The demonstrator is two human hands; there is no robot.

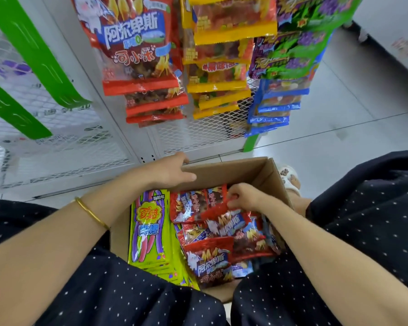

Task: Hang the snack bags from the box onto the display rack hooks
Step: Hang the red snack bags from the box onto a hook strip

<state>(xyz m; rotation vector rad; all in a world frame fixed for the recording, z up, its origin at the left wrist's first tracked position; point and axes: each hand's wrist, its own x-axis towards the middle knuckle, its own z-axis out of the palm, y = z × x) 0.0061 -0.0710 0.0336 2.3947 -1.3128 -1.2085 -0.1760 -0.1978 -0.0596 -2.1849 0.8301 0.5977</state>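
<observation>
Head: glossy grey floor (339,137), mesh rack (198,134)

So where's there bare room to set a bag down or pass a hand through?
Bare floor right of the box; bare rack mesh under the hanging bags. The box is packed: red bags, yellow-green packs, and the right hand pinching one red bag.
</observation>
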